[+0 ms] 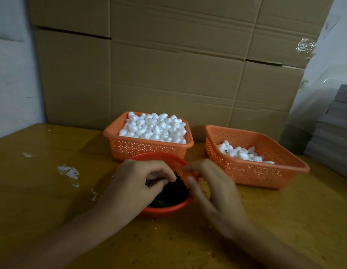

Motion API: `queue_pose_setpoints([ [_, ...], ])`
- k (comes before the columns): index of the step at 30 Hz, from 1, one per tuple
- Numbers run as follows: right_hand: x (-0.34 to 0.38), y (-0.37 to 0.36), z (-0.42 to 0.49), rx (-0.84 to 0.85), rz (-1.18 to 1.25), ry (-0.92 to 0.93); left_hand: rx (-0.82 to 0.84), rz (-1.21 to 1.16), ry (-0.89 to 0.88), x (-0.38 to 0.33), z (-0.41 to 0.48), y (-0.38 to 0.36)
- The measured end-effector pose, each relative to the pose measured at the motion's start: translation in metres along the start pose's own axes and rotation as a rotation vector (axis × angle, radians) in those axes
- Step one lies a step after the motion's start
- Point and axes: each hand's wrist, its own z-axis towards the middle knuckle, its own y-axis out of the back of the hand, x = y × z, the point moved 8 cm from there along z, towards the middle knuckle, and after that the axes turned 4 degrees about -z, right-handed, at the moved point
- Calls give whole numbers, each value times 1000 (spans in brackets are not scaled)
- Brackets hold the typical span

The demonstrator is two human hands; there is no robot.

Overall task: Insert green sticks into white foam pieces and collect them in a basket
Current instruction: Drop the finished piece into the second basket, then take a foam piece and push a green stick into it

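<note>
Head view showed the left hand (137, 183) pinching green sticks (172, 195) inside the bowl (163, 209) on the counter (52, 191). The right hand (213, 193) was blurred at the bowl's rim, so I could not tell its grip. Foam pieces (153, 129) filled the far basket (149, 147).

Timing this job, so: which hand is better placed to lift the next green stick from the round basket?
Left. The left hand has its fingers curled into the green sticks inside the round basket; the right hand is blurred at its right rim, not in the pile.
</note>
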Motion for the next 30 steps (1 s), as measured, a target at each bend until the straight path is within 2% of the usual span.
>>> queue_pose_setpoints([
  [3,12,-16,-9,11,33,24,-13,-72,23,1,0,0],
  [15,-9,-17,-6,-55,527,-259,-43,-181,40,1,-1,4],
  [23,-10,-19,-5,-11,480,-299,-67,-187,29,3,0,6],
  [30,-3,-20,-4,19,347,-265,-11,-241,53,8,0,4],
])
